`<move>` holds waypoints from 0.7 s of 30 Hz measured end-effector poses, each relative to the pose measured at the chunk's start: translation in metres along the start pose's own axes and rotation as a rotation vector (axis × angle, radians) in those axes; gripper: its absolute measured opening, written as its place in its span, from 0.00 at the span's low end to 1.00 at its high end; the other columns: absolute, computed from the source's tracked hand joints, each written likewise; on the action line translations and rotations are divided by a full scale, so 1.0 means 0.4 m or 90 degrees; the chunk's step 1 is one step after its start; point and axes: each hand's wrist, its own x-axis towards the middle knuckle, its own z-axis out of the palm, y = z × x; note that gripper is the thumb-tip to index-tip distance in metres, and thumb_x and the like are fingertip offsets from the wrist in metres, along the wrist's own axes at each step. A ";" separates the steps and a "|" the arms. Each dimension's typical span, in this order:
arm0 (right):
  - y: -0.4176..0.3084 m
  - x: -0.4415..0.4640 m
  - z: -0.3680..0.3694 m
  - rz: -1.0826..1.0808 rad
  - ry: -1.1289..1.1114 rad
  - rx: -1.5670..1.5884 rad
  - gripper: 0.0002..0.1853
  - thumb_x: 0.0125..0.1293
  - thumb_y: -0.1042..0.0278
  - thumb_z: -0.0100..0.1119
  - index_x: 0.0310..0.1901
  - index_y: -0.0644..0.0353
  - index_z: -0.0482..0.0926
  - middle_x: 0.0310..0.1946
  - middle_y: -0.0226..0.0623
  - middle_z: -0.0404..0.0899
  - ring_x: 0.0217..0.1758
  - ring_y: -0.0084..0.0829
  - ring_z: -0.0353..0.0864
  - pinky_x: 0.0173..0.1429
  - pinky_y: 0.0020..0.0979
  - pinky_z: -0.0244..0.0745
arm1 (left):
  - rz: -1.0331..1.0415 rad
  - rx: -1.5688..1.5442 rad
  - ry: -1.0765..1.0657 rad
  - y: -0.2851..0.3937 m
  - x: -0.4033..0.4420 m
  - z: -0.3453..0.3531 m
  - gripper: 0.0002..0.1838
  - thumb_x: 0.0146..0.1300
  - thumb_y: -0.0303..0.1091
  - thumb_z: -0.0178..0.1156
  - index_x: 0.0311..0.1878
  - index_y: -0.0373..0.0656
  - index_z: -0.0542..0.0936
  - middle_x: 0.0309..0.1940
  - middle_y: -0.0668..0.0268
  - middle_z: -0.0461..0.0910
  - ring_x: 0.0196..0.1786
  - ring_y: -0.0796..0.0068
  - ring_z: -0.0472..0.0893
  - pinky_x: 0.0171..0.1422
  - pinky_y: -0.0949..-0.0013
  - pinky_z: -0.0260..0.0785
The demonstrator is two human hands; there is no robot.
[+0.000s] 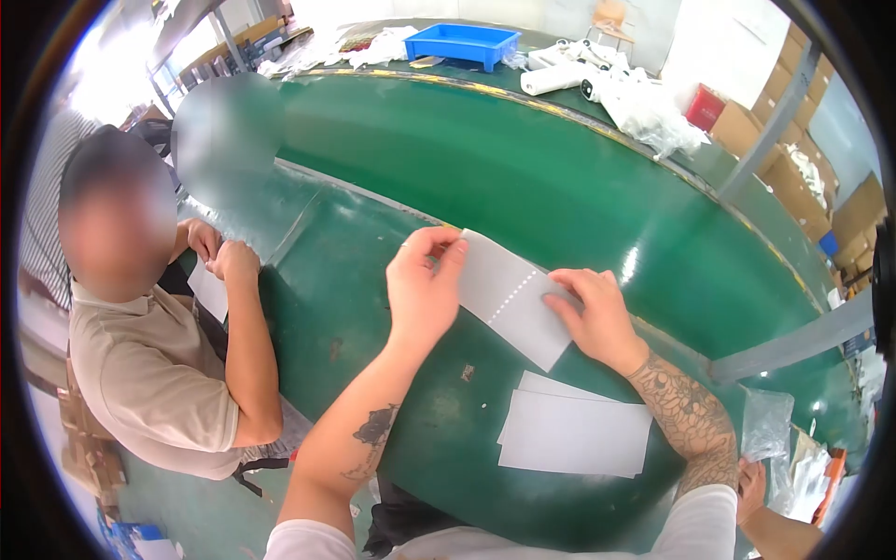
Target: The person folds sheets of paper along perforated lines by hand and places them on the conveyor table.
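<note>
A pale grey paper sheet (490,273) is held up over the green table, with a row of white dashes running across its middle. My left hand (422,280) pinches its upper left corner between thumb and fingers. At the sheet's right edge, my right hand (597,313) has its thumb in front and its fingers at the edge behind. Below my right hand lies a small stack of similar sheets (577,434), slightly fanned, flat on the table.
On the left, a co-worker (159,373) holds a white sheet (209,291) at the same green table (317,373). A green conveyor belt (448,140) runs behind it. Beyond stand a blue tray (462,44) and white wrapped items (560,75). Another person's hand (749,490) shows at lower right, near plastic bags (767,425).
</note>
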 end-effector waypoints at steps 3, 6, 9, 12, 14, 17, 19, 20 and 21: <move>0.010 -0.004 0.010 -0.011 0.003 0.021 0.13 0.64 0.65 0.68 0.48 0.56 0.79 0.39 0.34 0.85 0.41 0.33 0.82 0.47 0.34 0.65 | -0.044 -0.007 -0.019 0.016 0.005 -0.015 0.06 0.66 0.29 0.65 0.42 0.38 0.82 0.32 0.67 0.82 0.36 0.79 0.78 0.40 0.75 0.69; 0.013 -0.007 0.005 -0.019 0.008 0.040 0.13 0.64 0.65 0.68 0.48 0.58 0.79 0.39 0.36 0.85 0.40 0.35 0.83 0.45 0.34 0.67 | -0.057 -0.035 -0.025 0.005 0.001 -0.005 0.07 0.67 0.31 0.64 0.43 0.38 0.82 0.33 0.69 0.82 0.35 0.82 0.76 0.39 0.76 0.68; 0.009 -0.002 0.003 0.004 0.008 0.139 0.15 0.65 0.65 0.68 0.49 0.60 0.79 0.38 0.39 0.85 0.38 0.38 0.83 0.41 0.34 0.71 | -0.009 -0.126 0.019 -0.022 0.009 -0.009 0.06 0.69 0.31 0.63 0.45 0.40 0.80 0.36 0.71 0.80 0.36 0.85 0.74 0.40 0.78 0.68; -0.004 0.003 -0.019 0.106 -0.020 0.295 0.15 0.65 0.65 0.67 0.49 0.63 0.80 0.35 0.43 0.84 0.31 0.36 0.82 0.35 0.31 0.74 | 0.008 -0.208 0.063 -0.027 0.028 -0.029 0.06 0.72 0.30 0.61 0.46 0.39 0.79 0.37 0.73 0.80 0.39 0.86 0.74 0.44 0.79 0.67; 0.008 0.007 -0.028 0.130 -0.032 0.314 0.12 0.65 0.66 0.67 0.46 0.62 0.82 0.33 0.40 0.83 0.28 0.29 0.78 0.33 0.28 0.73 | -0.014 -0.247 0.038 -0.018 0.032 -0.037 0.06 0.72 0.31 0.60 0.46 0.39 0.79 0.38 0.73 0.79 0.40 0.85 0.74 0.45 0.79 0.67; 0.022 0.031 -0.066 0.271 0.030 0.424 0.10 0.66 0.66 0.67 0.45 0.63 0.84 0.29 0.34 0.81 0.27 0.22 0.75 0.31 0.26 0.72 | 0.003 -0.220 0.062 -0.003 0.022 -0.019 0.08 0.72 0.32 0.61 0.47 0.39 0.80 0.38 0.72 0.80 0.42 0.86 0.75 0.45 0.79 0.68; 0.070 0.062 -0.098 0.407 0.092 0.450 0.11 0.64 0.65 0.66 0.45 0.61 0.85 0.28 0.36 0.83 0.27 0.25 0.79 0.34 0.29 0.75 | 0.025 -0.201 0.072 0.007 0.020 -0.011 0.08 0.71 0.32 0.62 0.48 0.39 0.80 0.38 0.71 0.80 0.43 0.86 0.75 0.44 0.78 0.68; 0.120 0.075 -0.108 0.435 0.136 0.388 0.12 0.63 0.64 0.65 0.45 0.61 0.85 0.28 0.38 0.84 0.28 0.30 0.82 0.36 0.32 0.77 | -0.005 -0.164 0.048 0.005 0.021 -0.017 0.09 0.71 0.32 0.62 0.48 0.38 0.80 0.38 0.71 0.80 0.43 0.85 0.76 0.44 0.78 0.68; 0.187 0.071 -0.111 0.438 0.144 0.383 0.12 0.63 0.64 0.65 0.45 0.61 0.85 0.28 0.38 0.84 0.28 0.30 0.82 0.36 0.32 0.77 | -0.034 -0.126 0.028 0.004 0.021 -0.020 0.09 0.70 0.32 0.62 0.49 0.38 0.80 0.38 0.70 0.80 0.43 0.85 0.76 0.44 0.78 0.69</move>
